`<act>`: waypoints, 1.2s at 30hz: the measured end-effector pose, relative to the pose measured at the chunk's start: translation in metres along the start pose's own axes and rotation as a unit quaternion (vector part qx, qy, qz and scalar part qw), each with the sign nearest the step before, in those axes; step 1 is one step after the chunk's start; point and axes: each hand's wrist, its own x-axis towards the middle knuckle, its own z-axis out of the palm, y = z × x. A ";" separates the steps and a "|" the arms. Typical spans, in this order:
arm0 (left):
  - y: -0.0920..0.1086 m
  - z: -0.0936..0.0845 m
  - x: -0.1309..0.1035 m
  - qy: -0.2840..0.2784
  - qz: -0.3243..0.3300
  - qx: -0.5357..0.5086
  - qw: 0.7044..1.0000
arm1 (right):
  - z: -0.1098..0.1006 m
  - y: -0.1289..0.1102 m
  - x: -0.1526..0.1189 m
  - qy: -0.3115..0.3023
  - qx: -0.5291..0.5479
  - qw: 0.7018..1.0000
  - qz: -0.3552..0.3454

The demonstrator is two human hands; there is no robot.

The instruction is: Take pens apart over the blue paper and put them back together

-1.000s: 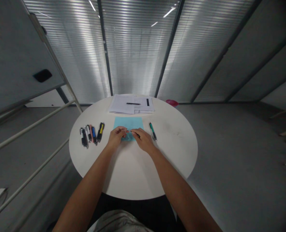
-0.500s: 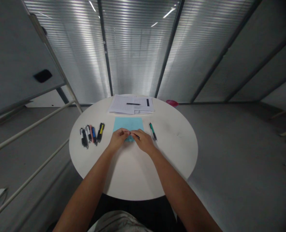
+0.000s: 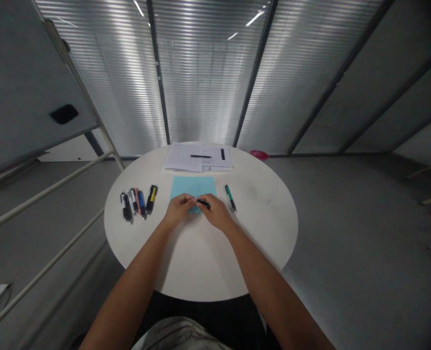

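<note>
Both hands meet over the near half of a light blue sheet of paper (image 3: 193,184). My right hand (image 3: 215,211) is closed on a dark pen (image 3: 203,202), a short length of which shows between the fingers. Fingertips of my left hand (image 3: 179,209) are pinched together at the left end of that pen. Whether they grip the pen itself or a small part of it is too small to make out. A green and black pen (image 3: 230,198) lies on the table just right of the blue sheet.
Several pens (image 3: 138,201) lie in a group at the left of the round white table (image 3: 262,233). Farther back are printed papers (image 3: 184,159) with a black pen (image 3: 201,156) on top. A whiteboard frame (image 3: 80,175) stands at left, and a glass partition (image 3: 204,82) behind.
More of the dark pen now shows between my right fingers, as the pen and fingers have turned slightly. My left hand stays almost in place.
</note>
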 end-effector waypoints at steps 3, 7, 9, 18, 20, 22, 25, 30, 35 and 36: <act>0.002 0.000 0.000 0.013 -0.008 -0.017 1.000 | 0.000 0.000 0.000 0.003 0.009 1.000 -0.008; 0.002 -0.001 0.000 0.032 0.004 -0.021 0.999 | 0.000 -0.001 0.000 0.006 0.010 1.000 -0.009; 0.000 -0.001 0.001 0.031 0.013 -0.005 0.999 | 0.000 -0.001 0.000 0.004 0.011 1.000 -0.006; -0.003 -0.003 0.000 0.022 0.024 0.030 0.999 | 0.002 0.003 0.001 0.006 0.003 1.000 0.001; -0.002 -0.004 0.000 0.024 0.028 0.037 0.999 | 0.001 0.002 0.001 0.007 0.003 1.000 0.001; -0.001 -0.004 -0.001 0.025 0.030 0.045 0.998 | 0.000 0.002 0.001 0.007 0.001 1.000 -0.001; 0.000 -0.004 -0.001 0.021 0.024 0.054 0.998 | -0.001 0.001 0.001 0.009 -0.004 1.000 -0.006; -0.005 -0.011 0.001 0.063 0.103 0.192 0.974 | -0.001 0.002 0.002 0.027 -0.017 0.999 0.007; -0.018 -0.017 0.003 0.061 0.149 0.402 0.901 | 0.001 0.002 0.002 0.027 -0.024 0.999 0.008; -0.019 -0.017 0.002 0.041 0.139 0.429 0.891 | 0.001 0.002 0.002 0.024 -0.025 0.999 0.008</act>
